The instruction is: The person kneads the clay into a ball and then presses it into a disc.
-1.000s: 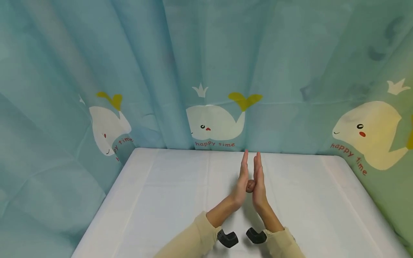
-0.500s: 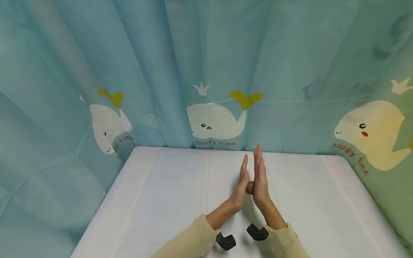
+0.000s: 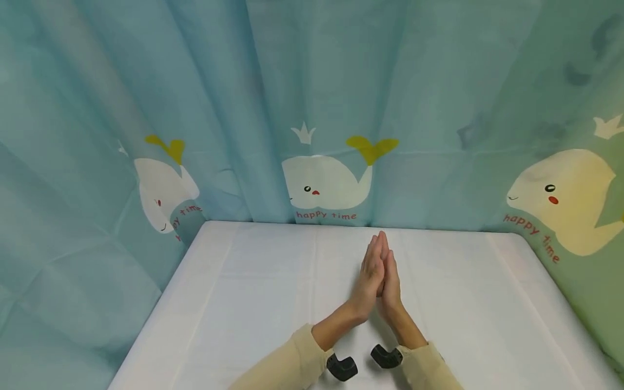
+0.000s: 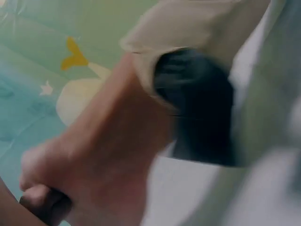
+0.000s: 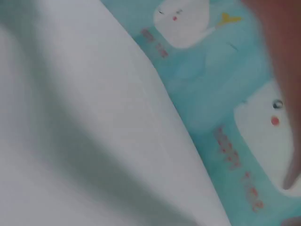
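Note:
In the head view my left hand (image 3: 366, 287) and right hand (image 3: 391, 287) stand palm to palm over the table, their fingers straight and pointing away from me. Between the palms sits a small brown round lump (image 3: 379, 291), of which only a dark sliver shows. Closer up in the left wrist view, the brown lump (image 4: 58, 207) lies against the palm side of the right hand (image 4: 108, 160), partly covered and blurred. What the lump is made of I cannot tell. The right wrist view catches only a blurred part of a hand (image 5: 287, 56) at its right edge.
A white-covered table (image 3: 263, 303) lies under the hands. Behind and beside it hangs a blue-green curtain (image 3: 214, 108) with whale prints. Black wrist cameras (image 3: 342, 368) stick out from the beige sleeves (image 3: 287, 360) close to each other.
The palms have slid against each other: the right hand goes forward, then comes back while the left moves forward. The brown lump, plainly visible before, is now mostly hidden.

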`<state>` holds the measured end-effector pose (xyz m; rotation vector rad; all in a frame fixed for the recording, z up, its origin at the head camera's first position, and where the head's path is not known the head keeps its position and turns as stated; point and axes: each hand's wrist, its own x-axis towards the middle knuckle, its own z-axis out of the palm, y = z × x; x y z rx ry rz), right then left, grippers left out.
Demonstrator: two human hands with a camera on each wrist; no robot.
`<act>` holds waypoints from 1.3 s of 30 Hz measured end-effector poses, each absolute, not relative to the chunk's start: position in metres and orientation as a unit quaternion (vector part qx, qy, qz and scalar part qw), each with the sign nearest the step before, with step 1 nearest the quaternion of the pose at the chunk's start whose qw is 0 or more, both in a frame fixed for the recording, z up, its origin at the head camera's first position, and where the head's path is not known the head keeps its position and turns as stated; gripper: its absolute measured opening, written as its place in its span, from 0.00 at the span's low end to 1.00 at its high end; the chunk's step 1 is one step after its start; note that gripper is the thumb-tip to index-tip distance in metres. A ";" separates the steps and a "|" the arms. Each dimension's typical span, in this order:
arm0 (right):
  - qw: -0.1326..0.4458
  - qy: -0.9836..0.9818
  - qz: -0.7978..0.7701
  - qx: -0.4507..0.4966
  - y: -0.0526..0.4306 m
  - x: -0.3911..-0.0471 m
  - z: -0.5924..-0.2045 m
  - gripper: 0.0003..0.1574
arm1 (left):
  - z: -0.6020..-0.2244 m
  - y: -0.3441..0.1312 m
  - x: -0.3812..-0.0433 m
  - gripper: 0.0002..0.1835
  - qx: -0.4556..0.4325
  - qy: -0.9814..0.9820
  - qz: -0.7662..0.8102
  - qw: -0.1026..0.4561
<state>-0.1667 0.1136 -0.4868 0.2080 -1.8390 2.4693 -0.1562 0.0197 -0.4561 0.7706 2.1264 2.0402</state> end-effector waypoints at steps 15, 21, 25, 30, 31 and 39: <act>0.055 -0.597 0.798 0.055 0.101 -0.154 -0.472 0.36 | -0.465 0.022 -0.169 0.35 0.224 0.660 0.715 0.045; 0.055 -0.576 0.814 0.049 0.111 -0.164 -0.475 0.37 | -0.457 0.024 -0.155 0.37 0.237 0.680 0.692 0.060; 0.051 -0.569 0.819 0.048 0.110 -0.164 -0.478 0.38 | -0.458 0.024 -0.156 0.38 0.230 0.687 0.686 0.064; 0.045 -0.611 0.788 0.068 0.098 -0.154 -0.479 0.38 | -0.464 0.022 -0.175 0.37 0.200 0.664 0.719 0.051; 0.046 -0.623 0.778 0.070 0.097 -0.152 -0.478 0.37 | -0.467 0.021 -0.178 0.36 0.194 0.663 0.721 0.047; 0.059 -0.599 0.798 0.042 0.108 -0.152 -0.471 0.37 | -0.475 0.027 -0.171 0.36 0.216 0.665 0.711 0.071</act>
